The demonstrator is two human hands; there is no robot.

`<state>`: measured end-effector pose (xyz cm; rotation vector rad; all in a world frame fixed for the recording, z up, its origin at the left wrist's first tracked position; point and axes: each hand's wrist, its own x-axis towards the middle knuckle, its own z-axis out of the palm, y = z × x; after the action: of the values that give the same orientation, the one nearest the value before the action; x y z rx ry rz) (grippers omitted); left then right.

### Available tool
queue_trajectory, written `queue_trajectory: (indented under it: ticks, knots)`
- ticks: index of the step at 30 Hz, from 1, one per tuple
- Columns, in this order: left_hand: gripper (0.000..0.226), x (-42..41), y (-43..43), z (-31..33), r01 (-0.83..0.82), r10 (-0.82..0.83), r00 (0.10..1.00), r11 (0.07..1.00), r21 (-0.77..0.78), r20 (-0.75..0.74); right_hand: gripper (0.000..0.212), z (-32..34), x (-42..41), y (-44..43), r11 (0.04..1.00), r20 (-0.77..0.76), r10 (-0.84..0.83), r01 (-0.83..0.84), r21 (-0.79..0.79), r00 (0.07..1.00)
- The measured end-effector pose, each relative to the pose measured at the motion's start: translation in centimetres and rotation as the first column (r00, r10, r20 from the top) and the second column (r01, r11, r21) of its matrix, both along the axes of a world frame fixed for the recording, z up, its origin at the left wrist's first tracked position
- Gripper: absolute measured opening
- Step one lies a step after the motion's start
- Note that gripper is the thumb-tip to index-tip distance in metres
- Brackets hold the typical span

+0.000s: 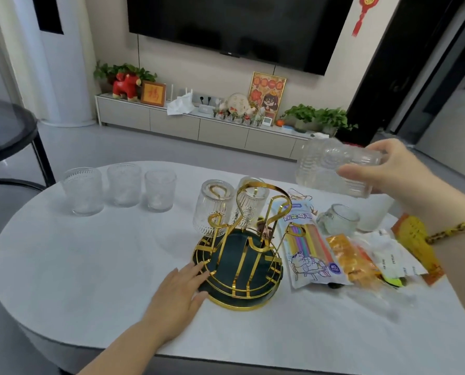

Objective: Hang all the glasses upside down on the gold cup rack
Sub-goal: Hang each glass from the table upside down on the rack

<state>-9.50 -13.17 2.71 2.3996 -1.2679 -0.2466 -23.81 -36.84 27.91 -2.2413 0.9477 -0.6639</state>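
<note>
Marble-look oval table [90,266]: right hand [388,169] grips ribbed glass [334,166] (tilted).

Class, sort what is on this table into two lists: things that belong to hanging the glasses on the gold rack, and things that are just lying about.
Belongs to the job:
gold rack
two hung glasses
three upright glasses
glass in the right hand
left hand, steadying the rack's base

Just lying about:
straw packet
orange sachet
small jar
white packets
</note>
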Motion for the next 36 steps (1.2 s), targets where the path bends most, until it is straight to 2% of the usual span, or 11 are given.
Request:
queue_trajectory:
  ticks: [4,9,18,27,36]
  knots:
    - [0.045,0.4,0.0,0.1,0.023,-0.023,1.000,0.999,0.024,-0.004,0.082,-1.4,1.7,-1.6,0.997,-0.145,0.004,-0.016,-0.079,0.989]
    - [0.047,0.2,0.3,-0.7,0.025,-0.025,1.000,1.000,-0.001,0.000,0.083,-1.4,3.7,-2.8,0.992,-0.220,0.052,-0.075,-0.101,0.974]
    - [0.048,0.1,0.4,-1.4,0.015,-0.015,1.000,0.999,-0.043,-0.006,0.080,-3.0,6.9,-2.3,0.961,-0.457,0.157,-0.241,-0.133,0.875]
    - [0.048,0.1,0.4,-1.7,0.016,-0.015,1.000,0.998,-0.062,0.004,0.086,-4.9,7.8,-2.6,0.948,-0.537,0.210,-0.305,-0.093,0.817]
    - [0.047,0.1,0.3,-1.3,0.002,-0.002,1.000,1.000,-0.029,0.000,0.083,-6.6,8.9,-2.1,0.869,-0.611,0.318,-0.480,-0.117,0.725]
